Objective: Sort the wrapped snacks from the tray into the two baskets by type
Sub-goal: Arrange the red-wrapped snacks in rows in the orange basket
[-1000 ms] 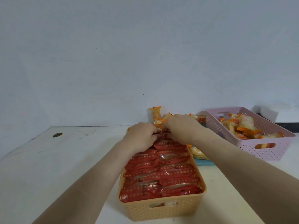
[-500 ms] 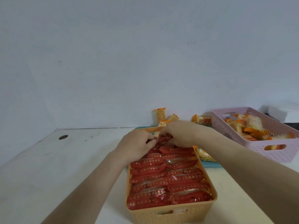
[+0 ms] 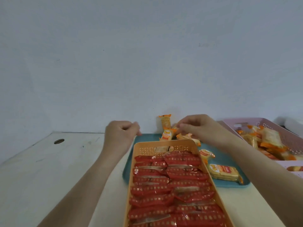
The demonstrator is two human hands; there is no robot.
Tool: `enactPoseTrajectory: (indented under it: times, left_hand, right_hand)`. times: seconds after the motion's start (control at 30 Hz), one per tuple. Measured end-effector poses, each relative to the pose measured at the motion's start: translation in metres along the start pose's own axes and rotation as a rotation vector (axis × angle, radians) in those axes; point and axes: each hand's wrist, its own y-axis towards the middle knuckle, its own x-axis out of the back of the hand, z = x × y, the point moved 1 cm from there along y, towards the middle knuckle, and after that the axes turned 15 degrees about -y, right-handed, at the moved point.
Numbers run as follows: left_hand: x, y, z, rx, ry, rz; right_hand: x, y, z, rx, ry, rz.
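An orange basket [image 3: 164,143] in front of me is packed with rows of red wrapped snacks [image 3: 172,185]. It stands partly on a teal tray [image 3: 223,162], which holds several yellow-orange wrapped snacks [image 3: 223,172]. A pink basket [image 3: 287,133] at the right holds more of the yellow kind. My left hand [image 3: 122,133] hovers as a loose fist past the orange basket's far left corner, with nothing in it. My right hand [image 3: 200,128] is over the back of the tray, fingertips pinched on the corner of a yellow snack [image 3: 174,126].
A white wall rises right behind the tray, and one yellow snack [image 3: 164,121] leans against it. The white table has a round hole [image 3: 59,141] at the far left. A white object [image 3: 293,122] sits behind the pink basket.
Both hands have left the red snacks at the far end of the orange basket. The left hand drew back to the left; the right reached to the yellow snacks on the tray.
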Motion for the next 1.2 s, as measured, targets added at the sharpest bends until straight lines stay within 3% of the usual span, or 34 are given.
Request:
enactPoseTrajectory:
  times: [0.1,0.3,0.37,0.43,0.53,0.63,0.7,0.83,0.9,1.0,1.07,1.2]
  left_hand:
    - [0.004,0.03,0.024,0.112,0.03,-0.02]
    - [-0.03,0.063,0.107,0.432,0.326,0.686]
    - [-0.045,0.067,0.12,0.423,0.473,0.827]
    - [-0.05,0.074,0.134,0.42,0.568,0.823]
    - [-0.043,0.079,0.136,0.223,0.674,0.707]
    - [-0.023,0.075,0.112,0.249,0.265,0.312]
    - [-0.009,0.069,0.088,0.325,-0.127,0.18]
    - [0.005,0.045,0.037,0.315,-0.434,0.384]
    - [0.005,0.031,0.019,0.273,-0.411,0.437]
    - [0.007,0.015,0.01,0.099,-0.189,0.223]
    - [0.014,0.004,0.008,0.01,-0.017,0.108]
    - [0.018,-0.019,0.007,0.046,0.28,0.165]
  right_hand:
    - [-0.003,0.022,-0.022,-0.071,-0.054,-0.017]
    - [-0.028,0.066,-0.041,-0.02,-0.24,0.3]
    - [-0.031,0.078,-0.039,0.003,-0.299,0.393]
    - [-0.035,0.089,-0.039,0.017,-0.371,0.445]
    - [-0.042,0.094,-0.032,0.025,-0.303,0.431]
    - [-0.04,0.087,-0.02,0.055,-0.212,0.352]
    - [-0.035,0.077,-0.007,0.151,-0.277,0.298]
    - [-0.036,0.058,0.033,0.321,-0.232,0.086]
    - [-0.036,0.051,0.041,0.326,-0.223,-0.073]
    - [-0.03,0.04,0.037,0.218,-0.229,-0.178]
    - [-0.027,0.033,0.032,0.142,-0.2,-0.131]
    - [-0.031,0.023,0.031,0.096,-0.312,-0.01]
